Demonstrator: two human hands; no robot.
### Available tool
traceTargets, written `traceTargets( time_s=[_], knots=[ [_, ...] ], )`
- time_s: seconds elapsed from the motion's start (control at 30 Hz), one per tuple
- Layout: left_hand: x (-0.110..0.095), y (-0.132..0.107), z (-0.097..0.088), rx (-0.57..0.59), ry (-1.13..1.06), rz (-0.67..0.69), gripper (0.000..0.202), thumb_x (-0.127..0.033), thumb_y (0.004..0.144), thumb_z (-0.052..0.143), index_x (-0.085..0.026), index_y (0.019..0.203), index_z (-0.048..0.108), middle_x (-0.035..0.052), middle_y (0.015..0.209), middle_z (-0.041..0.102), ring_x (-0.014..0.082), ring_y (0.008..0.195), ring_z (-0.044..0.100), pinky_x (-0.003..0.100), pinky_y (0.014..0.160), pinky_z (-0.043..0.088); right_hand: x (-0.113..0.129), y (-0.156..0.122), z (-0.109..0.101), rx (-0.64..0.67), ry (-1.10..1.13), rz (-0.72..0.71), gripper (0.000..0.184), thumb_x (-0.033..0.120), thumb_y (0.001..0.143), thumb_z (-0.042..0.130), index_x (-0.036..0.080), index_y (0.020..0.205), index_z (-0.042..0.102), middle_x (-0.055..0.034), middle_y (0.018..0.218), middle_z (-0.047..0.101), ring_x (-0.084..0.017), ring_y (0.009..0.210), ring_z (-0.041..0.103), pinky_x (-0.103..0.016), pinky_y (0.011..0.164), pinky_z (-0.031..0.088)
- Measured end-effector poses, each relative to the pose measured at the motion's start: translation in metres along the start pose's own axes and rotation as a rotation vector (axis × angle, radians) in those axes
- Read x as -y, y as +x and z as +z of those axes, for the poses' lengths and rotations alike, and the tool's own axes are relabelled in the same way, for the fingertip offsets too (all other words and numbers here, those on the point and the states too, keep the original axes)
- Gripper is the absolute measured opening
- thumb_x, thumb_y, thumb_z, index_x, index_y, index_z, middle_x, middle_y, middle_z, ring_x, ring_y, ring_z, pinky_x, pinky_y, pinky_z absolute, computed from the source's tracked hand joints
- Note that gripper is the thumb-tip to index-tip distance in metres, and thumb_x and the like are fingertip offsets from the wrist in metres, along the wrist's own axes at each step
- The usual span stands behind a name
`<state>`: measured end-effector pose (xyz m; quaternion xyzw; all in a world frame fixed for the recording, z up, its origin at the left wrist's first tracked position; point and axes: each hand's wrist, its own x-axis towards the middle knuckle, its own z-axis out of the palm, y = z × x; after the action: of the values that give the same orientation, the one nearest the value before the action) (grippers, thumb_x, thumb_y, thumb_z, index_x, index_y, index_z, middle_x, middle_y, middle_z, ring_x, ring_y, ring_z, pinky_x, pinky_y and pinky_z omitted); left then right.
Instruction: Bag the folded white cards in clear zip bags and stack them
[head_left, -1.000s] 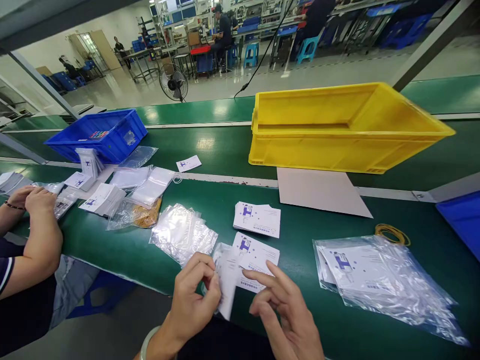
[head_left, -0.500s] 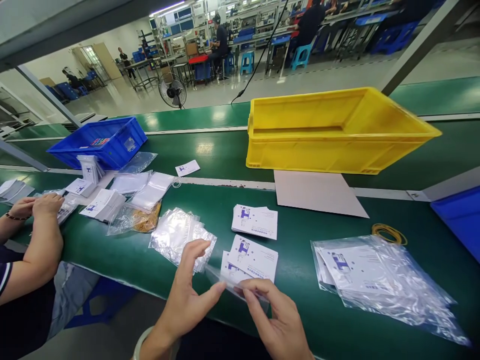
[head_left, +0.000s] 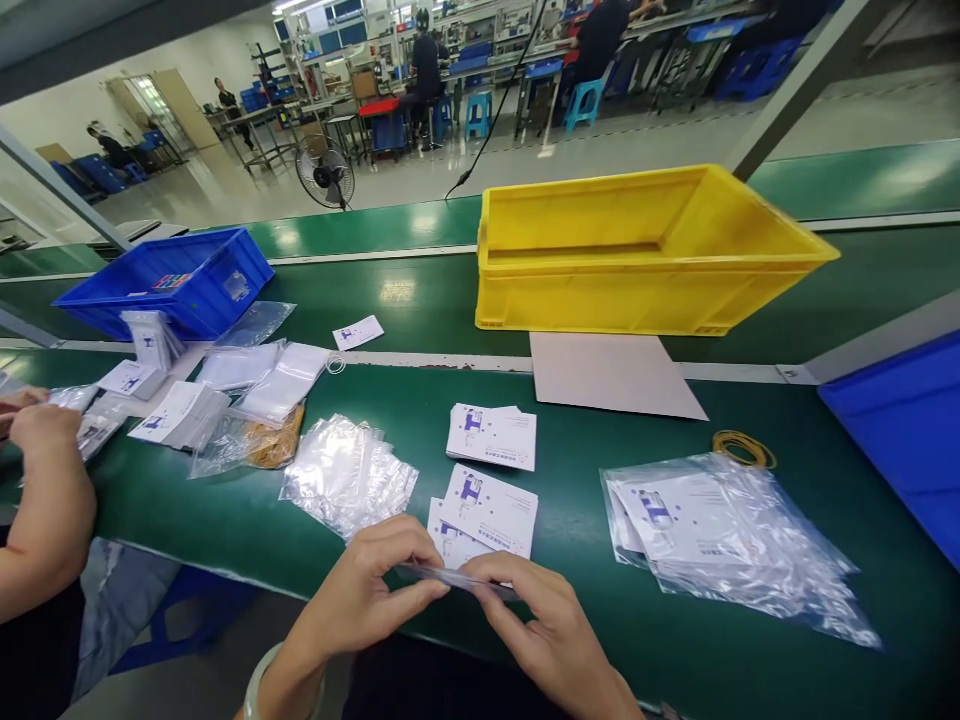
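A clear plastic bag (head_left: pixel 459 579), seen nearly edge-on, is pinched between my two hands close to the bench's front edge. My left hand (head_left: pixel 375 585) grips its left part between thumb and fingers. On its other side, my right hand (head_left: pixel 536 610) holds it the same way. Just beyond them lie white printed cards (head_left: pixel 491 510), partly overlapping, and a neater stack of the same cards (head_left: pixel 491 437). To the left is a fanned pile of clear bags (head_left: pixel 349 475). Bagged cards (head_left: pixel 675 515) lie heaped at the right.
A yellow bin (head_left: pixel 600 295) stands behind a grey board (head_left: pixel 611 375). Blue bins stand at the left (head_left: pixel 172 285) and right edge (head_left: pixel 900 420). Rubber bands (head_left: pixel 742 449) lie beyond the bagged cards. At far left, a co-worker's hands (head_left: pixel 41 415) handle plastic bags.
My left hand has come in from its spread pose and closed on the bag's left part. The bag is now held level between both hands. The view has shifted slightly right.
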<state>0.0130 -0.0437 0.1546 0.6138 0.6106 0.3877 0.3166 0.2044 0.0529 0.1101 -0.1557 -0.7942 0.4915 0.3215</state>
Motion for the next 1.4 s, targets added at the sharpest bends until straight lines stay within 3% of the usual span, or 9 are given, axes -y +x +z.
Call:
traceTargets(
  time_s=[0.3,0.6,0.73,0.87,1.0,1.1,1.2,1.3,1.4],
  knots=[
    [0.001,0.003,-0.002,0.101,0.113,0.191,0.017,-0.008,0.093,0.052,-0.020,0.087,0.062,0.0012,0.076,0.064,0.0144,0.073,0.060,0.023,0.066,0.046,0.000,0.005,0.004,-0.034,-0.058,-0.134,0.020,0.011,0.088,0.051,0.018,0.085,0.069,-0.0054,0.076,0.076,-0.016,0.067,0.070,-0.023,0.067,0.052],
    [-0.007,0.015,0.009,0.128,0.132,0.270,0.016,-0.011,0.093,0.052,-0.022,0.088,0.061,-0.0010,0.073,0.066,0.0126,0.067,0.063,0.020,0.059,0.048,-0.001,0.003,0.008,-0.023,-0.032,-0.116,0.018,0.013,0.085,0.051,0.017,0.078,0.068,-0.0053,0.072,0.075,-0.015,0.062,0.068,-0.021,0.065,0.050],
    [-0.005,0.015,0.015,0.085,0.129,0.236,0.013,-0.013,0.094,0.053,-0.024,0.095,0.061,-0.0004,0.081,0.068,0.0136,0.073,0.065,0.021,0.065,0.052,0.006,-0.002,-0.006,-0.036,0.015,0.009,0.018,0.014,0.084,0.053,0.018,0.076,0.069,-0.0035,0.070,0.074,-0.014,0.061,0.068,-0.021,0.063,0.051],
    [0.011,0.024,0.029,-0.067,0.265,0.127,0.047,-0.028,0.088,0.068,-0.025,0.130,0.049,0.0097,0.116,0.067,0.0237,0.101,0.067,0.034,0.085,0.057,0.002,-0.021,-0.049,-0.405,0.122,0.311,0.016,0.022,0.088,0.060,0.020,0.075,0.070,-0.0019,0.071,0.073,-0.014,0.061,0.069,-0.019,0.056,0.051],
    [0.035,0.051,0.054,0.179,0.395,0.112,0.069,-0.031,0.078,0.078,-0.022,0.138,0.044,0.0165,0.137,0.056,0.0330,0.127,0.053,0.049,0.103,0.050,-0.025,-0.042,-0.099,-1.124,0.308,0.444,0.021,0.038,0.077,0.075,0.019,0.075,0.066,-0.0010,0.070,0.072,-0.015,0.059,0.067,-0.023,0.054,0.054],
    [0.051,0.073,0.072,0.326,0.490,0.119,0.095,-0.031,0.068,0.087,-0.016,0.146,0.035,0.0228,0.150,0.042,0.0397,0.139,0.038,0.057,0.113,0.038,-0.041,-0.055,-0.119,-1.354,0.145,0.505,0.032,0.037,0.072,0.077,0.019,0.097,0.068,-0.0062,0.100,0.074,-0.022,0.096,0.069,-0.036,0.089,0.054],
    [0.058,0.088,0.079,0.390,0.492,0.148,0.098,-0.033,0.066,0.089,-0.015,0.146,0.035,0.0222,0.147,0.046,0.0394,0.138,0.040,0.058,0.114,0.033,-0.044,-0.067,-0.114,-1.255,-0.132,0.642,0.049,0.040,0.080,0.069,0.019,0.124,0.062,-0.0117,0.135,0.061,-0.028,0.127,0.054,-0.045,0.110,0.037],
    [0.056,0.091,0.078,0.359,0.424,0.208,0.089,-0.039,0.070,0.084,-0.014,0.143,0.040,0.0208,0.138,0.055,0.0358,0.130,0.050,0.054,0.114,0.034,-0.042,-0.068,-0.087,-0.963,-0.141,0.795,0.046,0.050,0.080,0.065,0.018,0.111,0.069,-0.0117,0.121,0.070,-0.032,0.115,0.063,-0.044,0.101,0.047],
    [0.048,0.083,0.078,0.289,0.327,0.318,0.081,-0.047,0.077,0.076,-0.012,0.142,0.041,0.0211,0.134,0.058,0.0332,0.126,0.052,0.049,0.114,0.034,-0.041,-0.052,-0.049,-0.667,0.031,0.773,0.046,0.057,0.079,0.065,0.019,0.105,0.069,-0.0090,0.106,0.075,-0.027,0.096,0.071,-0.033,0.082,0.057]
  ],
)
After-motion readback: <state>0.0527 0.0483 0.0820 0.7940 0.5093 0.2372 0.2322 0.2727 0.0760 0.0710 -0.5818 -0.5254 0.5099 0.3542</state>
